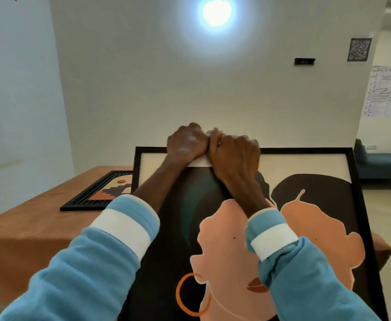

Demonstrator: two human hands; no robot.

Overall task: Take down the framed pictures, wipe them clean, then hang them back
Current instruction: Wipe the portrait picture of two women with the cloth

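A large framed picture (305, 172), black-framed with peach faces on a dark ground, leans up from the table toward me. My left hand (186, 142) is curled in a fist over the middle of its top edge. My right hand (234, 151) sits right beside it, touching it, fingers bent over the same edge. A white cloth (200, 162) shows under the heels of both hands on the glass; most of it is hidden. A smaller black-framed picture (102, 193) with an orange and tan design lies flat on the table to the left.
The table wears an orange-brown cloth (27, 223). A white wall stands close behind, with a bright lamp (216, 10) above. A dark blue sofa (382, 165) is in the room to the right, and papers hang on the wall there.
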